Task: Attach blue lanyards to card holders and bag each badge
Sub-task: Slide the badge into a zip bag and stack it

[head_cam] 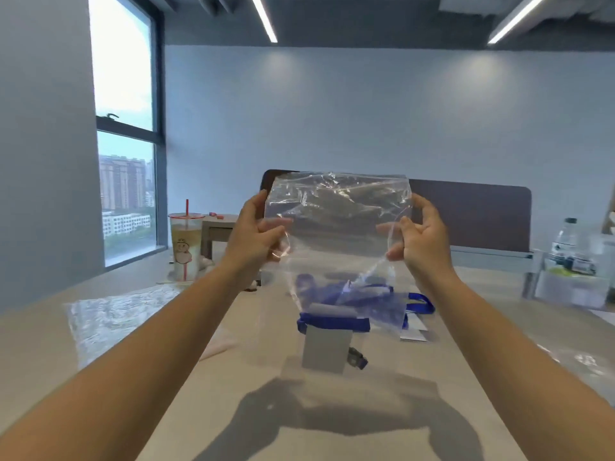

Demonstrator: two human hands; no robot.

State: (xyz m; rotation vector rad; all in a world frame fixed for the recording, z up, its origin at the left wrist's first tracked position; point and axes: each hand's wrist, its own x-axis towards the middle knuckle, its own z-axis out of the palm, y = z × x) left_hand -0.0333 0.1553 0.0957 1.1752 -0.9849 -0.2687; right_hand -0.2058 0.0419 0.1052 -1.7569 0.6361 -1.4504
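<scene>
I hold a clear plastic bag [337, 224] up in the air over the table, its mouth upward. My left hand [254, 232] pinches its left edge and my right hand [421, 236] pinches its right edge. Below the bag, a grey card holder [327, 351] lies on the table with a blue lanyard [334, 322] across its top and a dark clip [356, 357] at its right. More blue lanyards [352, 294] lie in a pile behind it, seen partly through the bag.
A stack of clear bags [116, 314] lies on the table at left. A drink cup with a red straw [185, 246] stands behind it. Water bottles and a clear box [572, 271] stand at right. More plastic [585, 364] lies at the right edge.
</scene>
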